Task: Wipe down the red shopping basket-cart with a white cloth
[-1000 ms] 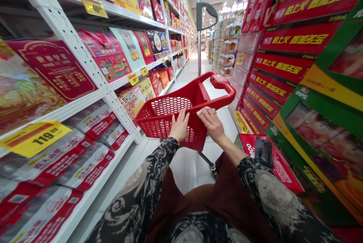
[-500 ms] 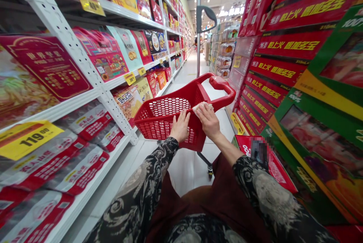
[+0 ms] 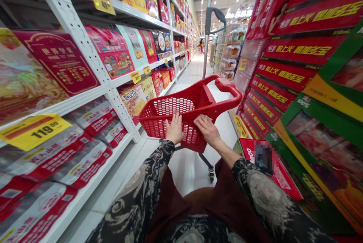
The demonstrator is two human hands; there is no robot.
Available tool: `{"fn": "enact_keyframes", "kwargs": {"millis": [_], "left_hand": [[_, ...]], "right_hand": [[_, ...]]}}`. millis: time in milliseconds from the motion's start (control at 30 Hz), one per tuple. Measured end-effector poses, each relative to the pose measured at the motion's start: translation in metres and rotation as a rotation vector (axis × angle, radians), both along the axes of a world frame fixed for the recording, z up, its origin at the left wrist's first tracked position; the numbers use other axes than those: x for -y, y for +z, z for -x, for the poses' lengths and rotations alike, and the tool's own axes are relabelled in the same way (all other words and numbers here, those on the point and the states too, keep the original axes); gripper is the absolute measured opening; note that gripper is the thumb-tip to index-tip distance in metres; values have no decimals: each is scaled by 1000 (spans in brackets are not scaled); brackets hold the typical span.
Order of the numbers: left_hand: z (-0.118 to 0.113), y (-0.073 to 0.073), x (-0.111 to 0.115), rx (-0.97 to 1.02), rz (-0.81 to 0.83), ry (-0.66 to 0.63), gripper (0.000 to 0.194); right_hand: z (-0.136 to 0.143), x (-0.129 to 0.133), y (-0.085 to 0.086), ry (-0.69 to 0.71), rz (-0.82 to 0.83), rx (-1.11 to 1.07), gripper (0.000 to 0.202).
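Cloth [image 3: 204, 117] Pressed to a Red Cart [image 3: 193, 111]

The cart stands on the pale floor [image 3: 188, 176] right before the person, its handle [image 3: 237, 98] to the right and its basket to the left. The left hand [image 3: 174, 128] lies loose and unclenched, fingers spread against the basket's near side. Just beside it, the right hand [image 3: 208, 128] grasps the cloth (only a whitish edge shows past the fingers) and holds it to the near side, below the rim. White shelves [image 3: 107, 89] of boxed goods rise on the left, with a yellow price tag [image 3: 36, 131] low down. On the right, red cartons [image 3: 296, 49] are stacked behind green boxes [image 3: 320, 95]; near the right forearm is a red box [image 3: 285, 180], partly blurred out.
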State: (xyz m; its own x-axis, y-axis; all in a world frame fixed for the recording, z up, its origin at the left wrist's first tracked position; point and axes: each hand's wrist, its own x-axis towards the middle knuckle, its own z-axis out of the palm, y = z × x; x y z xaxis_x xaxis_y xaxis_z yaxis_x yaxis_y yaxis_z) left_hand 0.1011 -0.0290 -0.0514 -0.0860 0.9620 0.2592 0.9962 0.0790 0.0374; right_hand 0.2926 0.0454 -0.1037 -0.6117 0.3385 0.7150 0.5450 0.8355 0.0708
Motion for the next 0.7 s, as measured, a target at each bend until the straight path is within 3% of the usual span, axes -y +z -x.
{"fn": "enact_keyframes", "kwargs": {"millis": [133, 333, 433, 533, 700], "left_hand": [[-1, 4, 0, -4, 19, -34, 78], [-6, 5, 0, 17, 15, -53, 77], [-7, 6, 0, 8, 27, -82, 77], [-6, 8, 1, -8, 45, -108, 76], [-5, 11, 1, -13, 59, -119, 76]], "right_hand": [[0, 7, -8, 16, -47, 45, 38], [18, -3, 45, -8, -155, -185, 40], [27, -13, 55, -40, -92, -181, 41], [28, -15, 39, -33, -20, -108, 43], [14, -8, -7, -26, 0, -13, 41]]}}
